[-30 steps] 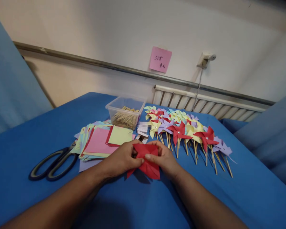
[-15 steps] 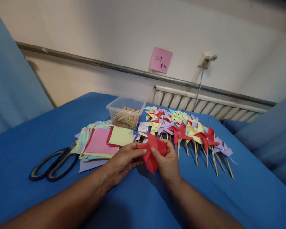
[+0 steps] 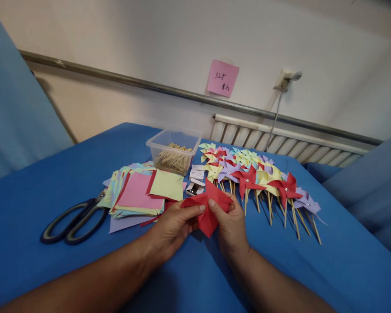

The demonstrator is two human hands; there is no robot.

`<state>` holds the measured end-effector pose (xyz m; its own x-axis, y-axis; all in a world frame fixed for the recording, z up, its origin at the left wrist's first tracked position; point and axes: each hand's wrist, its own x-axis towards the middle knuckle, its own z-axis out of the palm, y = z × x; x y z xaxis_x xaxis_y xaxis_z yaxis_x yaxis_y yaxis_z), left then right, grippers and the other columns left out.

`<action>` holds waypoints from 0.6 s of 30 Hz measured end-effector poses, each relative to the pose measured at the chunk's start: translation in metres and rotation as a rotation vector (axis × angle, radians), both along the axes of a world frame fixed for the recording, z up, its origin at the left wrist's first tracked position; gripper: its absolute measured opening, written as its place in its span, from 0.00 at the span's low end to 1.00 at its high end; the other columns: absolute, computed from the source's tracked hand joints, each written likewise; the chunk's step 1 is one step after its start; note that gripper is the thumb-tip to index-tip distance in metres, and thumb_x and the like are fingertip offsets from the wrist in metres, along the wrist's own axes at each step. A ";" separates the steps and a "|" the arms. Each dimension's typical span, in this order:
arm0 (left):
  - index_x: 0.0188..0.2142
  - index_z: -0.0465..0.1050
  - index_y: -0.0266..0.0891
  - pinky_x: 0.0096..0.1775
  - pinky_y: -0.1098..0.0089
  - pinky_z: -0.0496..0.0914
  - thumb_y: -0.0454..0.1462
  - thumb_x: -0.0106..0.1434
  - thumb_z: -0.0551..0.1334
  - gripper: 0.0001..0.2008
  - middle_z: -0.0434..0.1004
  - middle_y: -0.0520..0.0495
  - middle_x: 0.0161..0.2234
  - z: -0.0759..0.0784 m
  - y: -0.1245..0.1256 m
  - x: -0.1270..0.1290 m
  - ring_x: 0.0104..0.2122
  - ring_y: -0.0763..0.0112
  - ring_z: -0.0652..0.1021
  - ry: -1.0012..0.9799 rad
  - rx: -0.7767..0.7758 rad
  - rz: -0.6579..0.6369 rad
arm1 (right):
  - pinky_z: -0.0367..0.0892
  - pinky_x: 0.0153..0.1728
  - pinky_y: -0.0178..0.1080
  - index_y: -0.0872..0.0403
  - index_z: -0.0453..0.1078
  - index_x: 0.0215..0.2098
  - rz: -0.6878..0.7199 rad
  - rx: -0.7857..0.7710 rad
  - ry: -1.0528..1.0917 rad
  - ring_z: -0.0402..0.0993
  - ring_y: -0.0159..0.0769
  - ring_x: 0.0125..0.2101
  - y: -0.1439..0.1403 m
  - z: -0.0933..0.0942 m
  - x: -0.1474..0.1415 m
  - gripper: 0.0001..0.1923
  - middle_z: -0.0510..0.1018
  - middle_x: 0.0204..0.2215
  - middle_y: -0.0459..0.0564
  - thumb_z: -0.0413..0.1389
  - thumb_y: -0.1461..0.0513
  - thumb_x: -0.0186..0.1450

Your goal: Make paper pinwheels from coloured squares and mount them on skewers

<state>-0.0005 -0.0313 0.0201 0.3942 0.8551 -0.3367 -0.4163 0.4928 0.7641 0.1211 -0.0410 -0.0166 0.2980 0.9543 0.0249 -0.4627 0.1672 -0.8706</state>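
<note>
A red paper pinwheel (image 3: 210,219) is between my two hands above the blue-covered table, its corners folded inward. My left hand (image 3: 177,224) pinches its left side, thumb on top near the centre. On the other side, my right hand (image 3: 231,219) grips it with the thumb pressed by the middle and the fingers underneath. No stick shows on this pinwheel. Just beyond it lies a small open box (image 3: 194,188) with dark contents. Left of my hands is a stack of coloured paper squares (image 3: 137,191), with a yellow-green square (image 3: 167,184) on top.
Black-handled scissors (image 3: 73,221) lie left of the paper, blades partly hidden. A clear plastic box (image 3: 173,154) of short wooden sticks stands behind. Several finished pinwheels on sticks (image 3: 247,179) lie at the right. A wall rail (image 3: 169,89) and radiator (image 3: 280,139) are behind the table.
The pinwheel's left part has opened slightly as my left thumb shifted. More of the small box now shows beyond my hands. The view has shifted a little.
</note>
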 end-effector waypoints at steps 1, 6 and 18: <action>0.40 0.77 0.35 0.40 0.68 0.71 0.34 0.51 0.69 0.15 0.82 0.43 0.36 0.000 -0.001 0.001 0.35 0.65 0.79 0.028 0.024 0.006 | 0.73 0.36 0.40 0.52 0.66 0.40 0.012 0.002 0.013 0.77 0.36 0.31 0.001 -0.001 0.000 0.19 0.80 0.33 0.48 0.66 0.60 0.54; 0.38 0.78 0.35 0.38 0.69 0.71 0.34 0.51 0.69 0.13 0.82 0.44 0.33 0.004 0.002 -0.002 0.33 0.66 0.79 0.106 0.081 0.062 | 0.71 0.37 0.40 0.52 0.67 0.42 0.086 0.008 0.043 0.76 0.36 0.33 0.002 -0.004 0.001 0.18 0.79 0.35 0.48 0.64 0.58 0.56; 0.39 0.77 0.36 0.41 0.68 0.73 0.33 0.52 0.68 0.13 0.82 0.46 0.37 0.018 0.020 -0.023 0.36 0.67 0.79 0.005 0.119 0.175 | 0.66 0.30 0.37 0.45 0.64 0.47 0.060 0.244 -0.371 0.69 0.32 0.27 -0.009 0.012 0.006 0.14 0.72 0.31 0.44 0.56 0.57 0.64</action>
